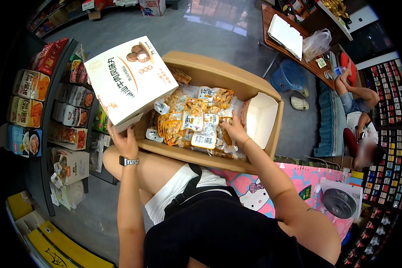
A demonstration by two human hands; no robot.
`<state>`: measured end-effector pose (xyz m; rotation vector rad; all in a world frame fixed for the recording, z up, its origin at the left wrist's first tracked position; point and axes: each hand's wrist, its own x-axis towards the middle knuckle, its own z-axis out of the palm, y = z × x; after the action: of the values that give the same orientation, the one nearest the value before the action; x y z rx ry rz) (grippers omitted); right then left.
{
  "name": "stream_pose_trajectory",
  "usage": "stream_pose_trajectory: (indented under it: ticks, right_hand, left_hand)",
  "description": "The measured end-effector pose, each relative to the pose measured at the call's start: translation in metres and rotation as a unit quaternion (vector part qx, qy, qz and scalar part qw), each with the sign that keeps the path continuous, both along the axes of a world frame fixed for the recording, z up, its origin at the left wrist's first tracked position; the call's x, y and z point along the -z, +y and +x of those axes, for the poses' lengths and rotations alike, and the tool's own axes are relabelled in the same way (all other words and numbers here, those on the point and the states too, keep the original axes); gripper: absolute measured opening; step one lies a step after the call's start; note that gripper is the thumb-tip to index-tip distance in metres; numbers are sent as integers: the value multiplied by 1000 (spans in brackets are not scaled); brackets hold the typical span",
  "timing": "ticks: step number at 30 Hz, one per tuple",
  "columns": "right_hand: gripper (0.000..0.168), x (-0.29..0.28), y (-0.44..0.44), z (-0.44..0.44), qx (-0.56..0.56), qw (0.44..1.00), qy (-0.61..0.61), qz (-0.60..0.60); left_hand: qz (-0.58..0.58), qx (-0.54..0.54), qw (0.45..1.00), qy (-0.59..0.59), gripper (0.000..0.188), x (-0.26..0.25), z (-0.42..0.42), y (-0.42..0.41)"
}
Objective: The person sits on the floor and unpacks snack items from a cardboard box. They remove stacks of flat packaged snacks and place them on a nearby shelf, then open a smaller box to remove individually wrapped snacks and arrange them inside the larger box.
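Observation:
My left hand [125, 140] grips the lower edge of a white printed carton [127, 77], which is tilted over the left end of a large open cardboard box [214, 65]. Its fingers are partly hidden by a flap. Inside the box lie several sealed food pouches [193, 115] with orange edges and food pictures. My right hand [233, 129] reaches over the right part of the pile, fingers apart and touching pouches; whether it holds one cannot be told. A white open-topped carton [261, 119] stands in the right end of the box.
Shelves with packaged food [28, 112] stand at left. A blue plastic basket [287, 75] is by a wooden table [268, 20] at upper right. A seated person [361, 124] is at far right, near display racks. A fan [340, 202] stands on a pink mat [298, 177].

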<state>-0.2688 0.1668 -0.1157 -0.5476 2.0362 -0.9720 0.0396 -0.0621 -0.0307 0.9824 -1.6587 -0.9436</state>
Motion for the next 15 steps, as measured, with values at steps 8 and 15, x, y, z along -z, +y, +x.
stream_pose_trajectory:
  ticks: [8, 15]
  right_hand:
    - [109, -18, -36, 53, -11, 994, -20, 107]
    - [64, -39, -74, 80, -84, 980, -95, -155]
  left_hand:
    - [9, -5, 1000, 16, 42, 8, 7, -4]
    - [-50, -11, 997, -62, 43, 12, 5, -6]
